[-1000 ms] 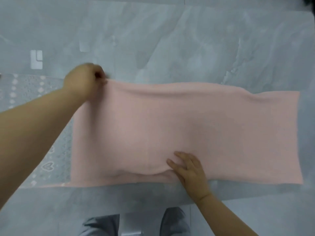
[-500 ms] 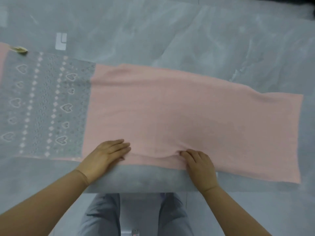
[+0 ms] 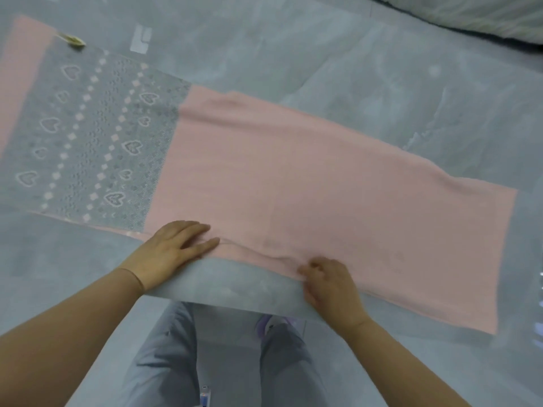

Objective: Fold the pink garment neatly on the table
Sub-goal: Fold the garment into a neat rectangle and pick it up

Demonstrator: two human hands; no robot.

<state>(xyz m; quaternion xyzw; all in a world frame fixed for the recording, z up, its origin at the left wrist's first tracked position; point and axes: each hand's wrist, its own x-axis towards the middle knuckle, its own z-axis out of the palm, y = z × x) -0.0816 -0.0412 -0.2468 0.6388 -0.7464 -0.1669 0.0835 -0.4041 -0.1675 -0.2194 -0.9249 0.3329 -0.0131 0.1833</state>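
The pink garment (image 3: 308, 186) lies flat across the grey table (image 3: 264, 48) as a long band, its left part grey with a white heart pattern (image 3: 88, 136). My left hand (image 3: 173, 248) rests palm down on the garment's near edge, fingers spread toward the right. My right hand (image 3: 326, 283) sits further right on the same edge, fingers curled and pinching the cloth. A small wrinkle runs along the edge between the two hands.
A small tag (image 3: 72, 39) sticks out at the garment's far left corner. A white label (image 3: 141, 39) is stuck on the table beyond it. A pale bundle (image 3: 484, 16) lies at the far right. The table's near edge (image 3: 235, 301) is just below my hands.
My left hand let go of the garment's far corner and came down to the near edge. My right hand stayed on the near edge and curled its fingers. The view shifted right.
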